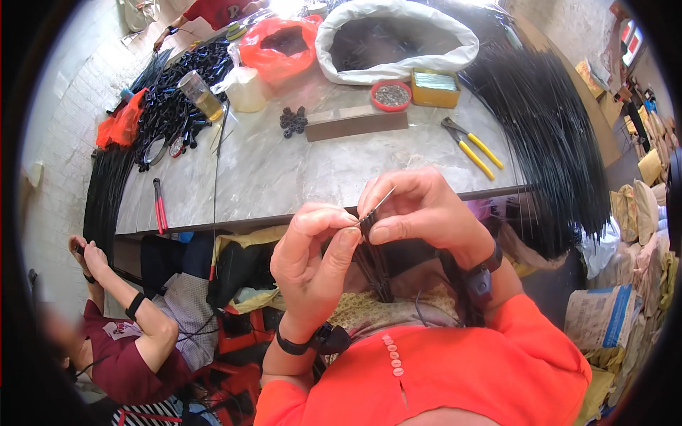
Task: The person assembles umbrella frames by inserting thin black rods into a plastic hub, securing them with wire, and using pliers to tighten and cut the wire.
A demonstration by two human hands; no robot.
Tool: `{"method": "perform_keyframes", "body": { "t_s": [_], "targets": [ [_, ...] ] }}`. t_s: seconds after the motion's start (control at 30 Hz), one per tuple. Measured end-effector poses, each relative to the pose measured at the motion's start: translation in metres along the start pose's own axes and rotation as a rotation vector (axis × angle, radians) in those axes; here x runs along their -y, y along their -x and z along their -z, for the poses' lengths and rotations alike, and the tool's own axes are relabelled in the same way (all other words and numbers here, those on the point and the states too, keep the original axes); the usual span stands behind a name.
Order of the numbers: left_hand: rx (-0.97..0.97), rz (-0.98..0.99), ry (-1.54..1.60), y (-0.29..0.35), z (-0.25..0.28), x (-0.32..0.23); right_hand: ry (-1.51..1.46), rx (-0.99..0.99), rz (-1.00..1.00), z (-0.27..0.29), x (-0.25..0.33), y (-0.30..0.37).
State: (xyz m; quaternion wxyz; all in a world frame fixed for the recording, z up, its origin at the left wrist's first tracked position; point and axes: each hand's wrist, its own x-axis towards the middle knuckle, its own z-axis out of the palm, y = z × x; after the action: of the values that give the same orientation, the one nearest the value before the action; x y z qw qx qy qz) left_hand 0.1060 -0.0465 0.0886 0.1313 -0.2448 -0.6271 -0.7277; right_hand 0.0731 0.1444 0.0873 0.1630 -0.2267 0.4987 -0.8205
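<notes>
In front of my chest, both hands are brought together over a bundle of thin black rods (375, 266) that hangs down toward my lap. My right hand (419, 213) pinches the bundle's top end between thumb and fingers. A thin silvery wire (386, 197) runs slantwise across that top end, its tip sticking up past my right fingers. My left hand (312, 248) has its thumb and forefinger closed at the wire's lower end, touching the bundle. Exactly how the wire meets the rods is hidden by my fingertips.
Ahead is a grey table (284, 174) with yellow-handled pliers (472, 149), red-handled pliers (160, 206), a metal bar (355, 126), a red dish (391, 95) and small black parts (293, 122). Long black rods (547, 135) overhang its right. A co-worker (135, 341) sits at left.
</notes>
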Motion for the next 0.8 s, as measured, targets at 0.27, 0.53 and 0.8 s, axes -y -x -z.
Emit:
{"method": "perform_keyframes", "body": {
  "t_s": [0.27,0.53,0.8],
  "targets": [
    [-0.029,0.092,-0.029,-0.003,-0.005,-0.008,0.064,0.03,0.078,0.007,-0.005,-0.002],
    [-0.111,0.199,0.059,0.0,-0.01,-0.012,0.16,0.007,0.082,0.009,-0.004,-0.001],
    [-0.083,0.147,-0.039,0.0,-0.007,-0.014,0.097,0.07,0.042,0.009,-0.006,-0.003]
  ]
}}
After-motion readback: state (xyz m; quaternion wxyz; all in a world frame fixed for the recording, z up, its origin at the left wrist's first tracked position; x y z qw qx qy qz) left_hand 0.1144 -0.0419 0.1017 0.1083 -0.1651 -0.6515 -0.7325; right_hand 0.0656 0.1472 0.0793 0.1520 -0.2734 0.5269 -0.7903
